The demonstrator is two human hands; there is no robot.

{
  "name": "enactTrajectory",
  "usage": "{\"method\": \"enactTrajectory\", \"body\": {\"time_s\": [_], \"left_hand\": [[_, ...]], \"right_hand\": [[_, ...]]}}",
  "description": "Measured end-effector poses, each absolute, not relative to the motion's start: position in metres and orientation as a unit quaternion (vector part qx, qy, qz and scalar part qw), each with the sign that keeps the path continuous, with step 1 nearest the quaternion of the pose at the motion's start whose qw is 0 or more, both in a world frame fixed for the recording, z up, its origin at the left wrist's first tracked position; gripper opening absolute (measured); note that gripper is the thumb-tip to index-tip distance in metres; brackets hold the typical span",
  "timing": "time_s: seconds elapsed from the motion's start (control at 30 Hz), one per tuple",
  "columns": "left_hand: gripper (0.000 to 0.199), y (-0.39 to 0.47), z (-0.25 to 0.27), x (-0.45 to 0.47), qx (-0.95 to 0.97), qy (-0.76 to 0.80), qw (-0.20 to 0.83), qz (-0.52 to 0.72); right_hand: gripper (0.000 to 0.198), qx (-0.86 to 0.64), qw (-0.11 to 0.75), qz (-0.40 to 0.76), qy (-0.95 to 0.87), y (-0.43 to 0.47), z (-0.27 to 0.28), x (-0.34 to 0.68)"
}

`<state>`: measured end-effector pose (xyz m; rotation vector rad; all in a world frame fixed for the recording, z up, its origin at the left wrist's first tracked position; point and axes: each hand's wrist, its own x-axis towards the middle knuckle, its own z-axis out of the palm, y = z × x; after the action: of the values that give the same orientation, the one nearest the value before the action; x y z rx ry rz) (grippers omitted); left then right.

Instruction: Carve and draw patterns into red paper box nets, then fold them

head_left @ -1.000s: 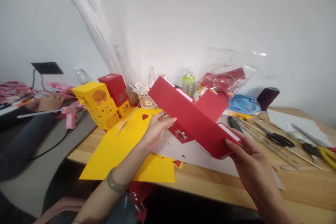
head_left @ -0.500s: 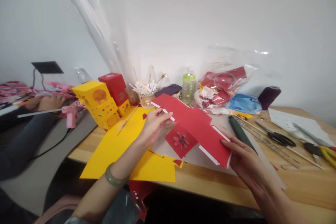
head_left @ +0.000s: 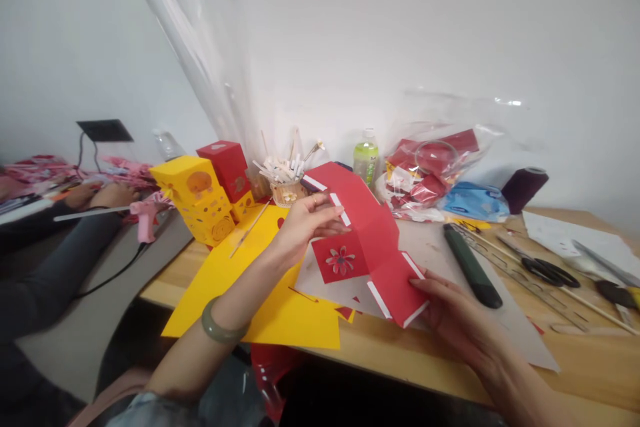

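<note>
A sheet of red cardstock (head_left: pixel 371 217), creased into panels with white strips along several edge tabs, is held up over the table. My left hand (head_left: pixel 311 223) pinches its left edge beside one white strip. The lower right edge is gripped by my right hand (head_left: pixel 440 300), thumb on top and the other fingers underneath. One panel at the lower left carries a cut-out flower (head_left: pixel 340 261). Below it lie a pale grey sheet (head_left: pixel 520 330) and yellow paper (head_left: pixel 300 323) with small red scraps.
Yellow box (head_left: pixel 193 197) and red box (head_left: pixel 226 170) stand left of a small basket (head_left: pixel 286 193). A bottle (head_left: pixel 366 160) and a plastic bag (head_left: pixel 425 173) line the wall. Dark green tool (head_left: pixel 473 267) and scissors (head_left: pixel 550 272) lie right. Another person's hands (head_left: pixel 113 195) are near a pink glue gun (head_left: pixel 146 220).
The red cardstock has turned and bends more at its creases, its right end swinging down and left. Both hands keep hold. The whole view has shifted slightly.
</note>
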<state>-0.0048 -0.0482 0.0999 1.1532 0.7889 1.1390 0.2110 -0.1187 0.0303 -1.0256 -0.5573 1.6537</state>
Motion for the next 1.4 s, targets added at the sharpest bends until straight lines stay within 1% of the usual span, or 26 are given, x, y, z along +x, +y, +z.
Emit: {"method": "enactTrajectory", "body": {"time_s": [0.17,0.23,0.27,0.33,0.37,0.4,0.43,0.53,0.6,0.7,0.8,1.0,1.23,1.4], "left_hand": [[0.014,-0.043,0.125,-0.006,0.546,0.317,0.605,0.485],[0.013,-0.041,0.135,-0.007,0.569,0.295,0.612,0.463],[0.012,-0.041,0.139,-0.007,0.582,0.282,0.616,0.449],[0.011,-0.041,0.145,-0.007,0.608,0.263,0.619,0.422],[0.012,-0.042,0.148,-0.007,0.619,0.261,0.617,0.410],[0.013,-0.042,0.149,-0.006,0.629,0.261,0.614,0.399],[0.014,-0.042,0.150,-0.005,0.639,0.262,0.611,0.387],[0.015,-0.040,0.148,-0.003,0.656,0.256,0.608,0.368],[0.016,-0.039,0.143,-0.003,0.640,0.248,0.613,0.391],[0.025,-0.038,0.128,-0.004,0.573,0.253,0.635,0.452],[0.032,-0.042,0.110,-0.006,0.523,0.269,0.658,0.471],[0.039,-0.054,0.088,-0.004,0.506,0.284,0.665,0.471],[0.033,-0.057,0.083,-0.001,0.513,0.284,0.668,0.458],[0.033,-0.060,0.082,-0.002,0.502,0.295,0.669,0.462]], "right_hand": [[0.026,-0.414,0.519,0.664,-0.343,-0.133,0.036,0.205],[0.037,-0.413,0.497,0.642,-0.414,-0.141,0.035,0.203],[0.046,-0.405,0.497,0.631,-0.436,-0.143,0.034,0.202],[0.062,-0.386,0.519,0.623,-0.439,-0.144,0.032,0.200],[0.065,-0.379,0.537,0.624,-0.423,-0.143,0.031,0.199],[0.064,-0.380,0.554,0.624,-0.399,-0.140,0.031,0.198],[0.058,-0.390,0.571,0.621,-0.368,-0.137,0.032,0.198],[0.033,-0.457,0.621,0.577,-0.269,-0.127,0.036,0.198],[0.027,-0.488,0.648,0.538,-0.228,-0.123,0.040,0.197],[0.023,-0.496,0.680,0.491,-0.226,-0.121,0.043,0.197],[0.020,-0.496,0.698,0.470,-0.216,-0.122,0.045,0.200],[0.020,-0.485,0.717,0.473,-0.160,-0.124,0.049,0.199],[0.024,-0.503,0.704,0.482,-0.140,-0.124,0.049,0.199],[0.022,-0.504,0.703,0.482,-0.141,-0.128,0.049,0.200]]}}
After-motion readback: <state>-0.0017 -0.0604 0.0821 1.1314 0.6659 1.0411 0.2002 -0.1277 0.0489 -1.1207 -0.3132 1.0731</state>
